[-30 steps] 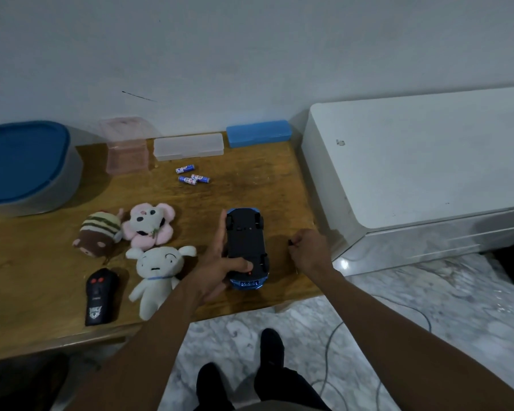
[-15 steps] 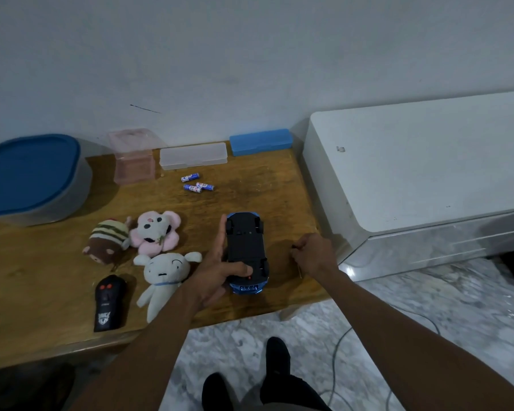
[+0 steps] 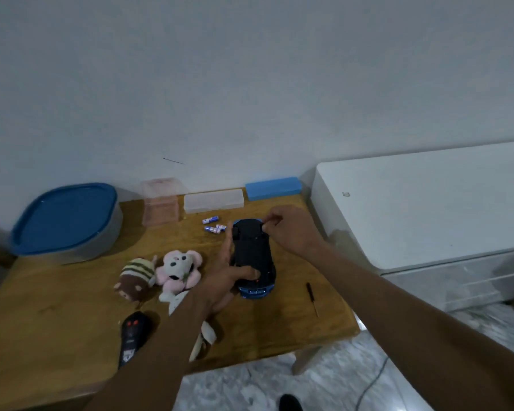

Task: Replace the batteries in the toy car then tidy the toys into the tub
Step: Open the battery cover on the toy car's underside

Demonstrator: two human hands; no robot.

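White plush toy (image 3: 208,336) mostly hidden beneath the left forearm (image 3: 161,351). Labels on the batteries (image 3: 211,221) too small to read. Unclear whether the right hand (image 3: 291,229) pinches anything at the toy car (image 3: 251,250)'s far end.

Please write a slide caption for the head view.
Left hand holds the upturned toy car; right hand reaches its far end.

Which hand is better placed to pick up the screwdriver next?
Right. The thin black screwdriver lies right of the upturned blue toy car, nearer the right hand; the left hand holds the car.
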